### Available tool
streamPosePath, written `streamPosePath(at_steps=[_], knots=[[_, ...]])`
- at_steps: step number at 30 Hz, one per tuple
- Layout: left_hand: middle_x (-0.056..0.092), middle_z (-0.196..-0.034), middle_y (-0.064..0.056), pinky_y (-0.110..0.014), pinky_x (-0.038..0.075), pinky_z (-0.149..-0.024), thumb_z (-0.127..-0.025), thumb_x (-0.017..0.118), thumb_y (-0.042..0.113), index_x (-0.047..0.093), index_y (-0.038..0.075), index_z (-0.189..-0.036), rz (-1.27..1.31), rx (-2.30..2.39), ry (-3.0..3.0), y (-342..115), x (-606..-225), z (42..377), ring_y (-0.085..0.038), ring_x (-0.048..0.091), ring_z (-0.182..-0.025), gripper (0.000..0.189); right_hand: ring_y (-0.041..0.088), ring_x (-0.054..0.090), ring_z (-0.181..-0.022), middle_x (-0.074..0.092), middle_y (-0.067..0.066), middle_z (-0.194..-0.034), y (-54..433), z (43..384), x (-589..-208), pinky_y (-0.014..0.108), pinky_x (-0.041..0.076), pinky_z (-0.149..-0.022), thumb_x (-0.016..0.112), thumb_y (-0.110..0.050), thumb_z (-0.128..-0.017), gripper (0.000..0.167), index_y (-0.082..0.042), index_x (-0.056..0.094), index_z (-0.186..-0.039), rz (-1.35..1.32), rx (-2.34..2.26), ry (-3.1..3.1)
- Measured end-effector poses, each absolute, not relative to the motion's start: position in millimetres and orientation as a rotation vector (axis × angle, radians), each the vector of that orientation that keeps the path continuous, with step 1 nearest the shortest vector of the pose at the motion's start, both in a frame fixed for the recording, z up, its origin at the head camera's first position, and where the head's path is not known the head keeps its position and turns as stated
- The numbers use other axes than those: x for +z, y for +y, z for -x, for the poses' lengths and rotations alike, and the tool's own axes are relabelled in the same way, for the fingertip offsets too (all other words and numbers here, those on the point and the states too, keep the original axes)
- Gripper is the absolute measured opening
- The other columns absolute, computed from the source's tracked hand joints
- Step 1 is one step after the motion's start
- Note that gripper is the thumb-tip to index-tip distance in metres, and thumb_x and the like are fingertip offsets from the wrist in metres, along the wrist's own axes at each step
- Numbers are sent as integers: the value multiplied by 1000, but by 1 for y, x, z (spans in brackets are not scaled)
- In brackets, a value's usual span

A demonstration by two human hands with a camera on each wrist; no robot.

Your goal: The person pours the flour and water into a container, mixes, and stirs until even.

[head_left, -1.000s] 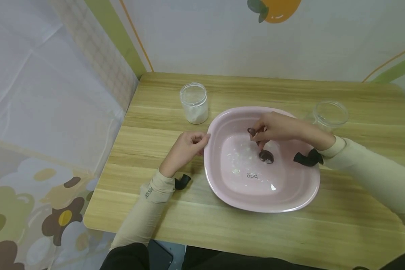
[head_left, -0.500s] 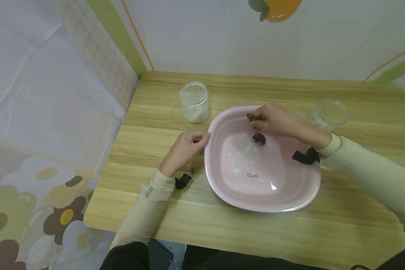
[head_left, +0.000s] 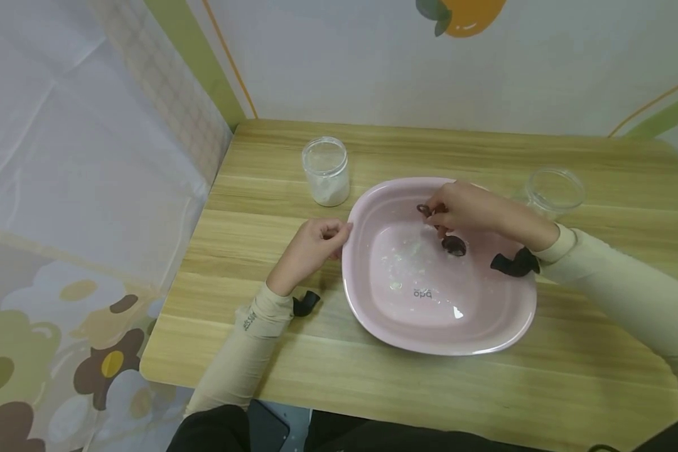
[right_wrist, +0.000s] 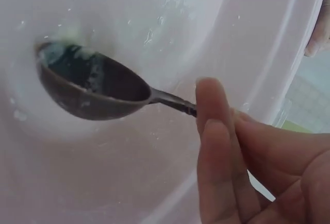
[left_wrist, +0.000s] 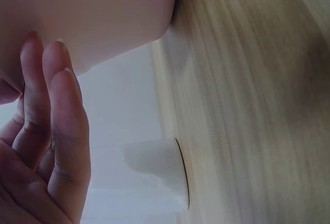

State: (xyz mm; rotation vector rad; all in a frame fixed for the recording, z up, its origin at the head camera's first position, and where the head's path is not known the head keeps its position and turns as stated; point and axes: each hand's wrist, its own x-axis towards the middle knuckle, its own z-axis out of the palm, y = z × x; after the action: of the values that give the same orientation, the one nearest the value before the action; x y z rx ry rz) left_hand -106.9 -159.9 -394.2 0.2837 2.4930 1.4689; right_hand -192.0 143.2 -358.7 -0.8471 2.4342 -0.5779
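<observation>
A pink plastic basin [head_left: 480,333] stands on the table with clear, bubbly liquid in its bottom. My left hand [head_left: 312,252] pinches its left rim, thumb on top; in the left wrist view several fingers [left_wrist: 68,116] lie along the outer wall. Over the far half of the basin, my right hand [head_left: 468,207] grips the handle of a dark brown measuring spoon [right_wrist: 98,87] between thumb and fingers. The spoon's deep round bowl tilts low at the liquid, with some wet shine inside it. Its looped handle end [head_left: 423,209] sticks out past the fingers.
A clear jar [head_left: 329,182] holding white stuff stands behind my left hand. Another clear jar [head_left: 554,191] stands right of the basin, partly behind my right wrist. The wooden table [head_left: 220,301] meets a printed curtain at its left and back.
My right hand first lifts the measuring spoon toward the basin's far side, then brings it back nearer and to the right. My left hand stays at the rim.
</observation>
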Motion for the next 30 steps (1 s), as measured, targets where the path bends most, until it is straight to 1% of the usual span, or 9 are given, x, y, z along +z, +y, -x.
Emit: streamPosePath(at_steps=[1, 6, 12, 19, 25, 30], knots=[[68, -73, -12, -29, 52, -67, -107, 57, 33, 68, 12, -79, -282, 1467, 2493, -160, -394, 107, -41, 66, -75, 37, 18, 68, -64, 74, 0, -70, 143, 192, -358, 25, 46, -60, 65, -11, -102, 15, -5, 72, -89, 852, -586, 2441], [68, -73, -11, -29, 53, -68, -107, 57, 33, 69, 11, -80, -280, 1465, 2490, -160, -394, 107, -41, 66, -75, 37, 15, 65, -59, 71, 0, -67, 144, 191, -357, 24, 46, -57, 65, -8, -100, 16, -5, 71, -86, 850, -601, 2486], [68, -72, -4, -36, 56, -70, -108, 57, 32, 70, 10, -81, -276, 1477, 2480, -160, -394, 108, -40, 67, -75, 37, 19, 72, -65, 73, 1, -68, 142, 189, -359, 24, 47, -57, 64, -9, -101, 13, -4, 72, -91, 836, -600, 2436], [68, -72, -2, -41, 58, -72, -108, 57, 32, 71, 10, -82, -280, 1480, 2477, -160, -394, 107, -40, 67, -75, 36, 15, 64, -60, 71, 0, -67, 142, 187, -362, 29, 48, -61, 62, -8, -101, 17, -8, 69, -86, 852, -515, 2511], [67, -72, -3, -47, 58, -73, -108, 57, 31, 72, 9, -83, -271, 1489, 2464, -160, -394, 107, -42, 66, -76, 36, 12, 59, -59, 67, -2, -66, 143, 184, -361, 31, 46, -63, 60, -6, -98, 15, -8, 71, -87, 891, -479, 2585], [67, -73, -2, -42, 58, -72, -108, 57, 32, 72, 9, -83, -268, 1493, 2467, -159, -392, 106, -42, 66, -76, 37, 15, 56, -61, 63, 0, -68, 144, 183, -358, 32, 45, -62, 63, -8, -98, 13, -8, 72, -88, 900, -436, 2630]])
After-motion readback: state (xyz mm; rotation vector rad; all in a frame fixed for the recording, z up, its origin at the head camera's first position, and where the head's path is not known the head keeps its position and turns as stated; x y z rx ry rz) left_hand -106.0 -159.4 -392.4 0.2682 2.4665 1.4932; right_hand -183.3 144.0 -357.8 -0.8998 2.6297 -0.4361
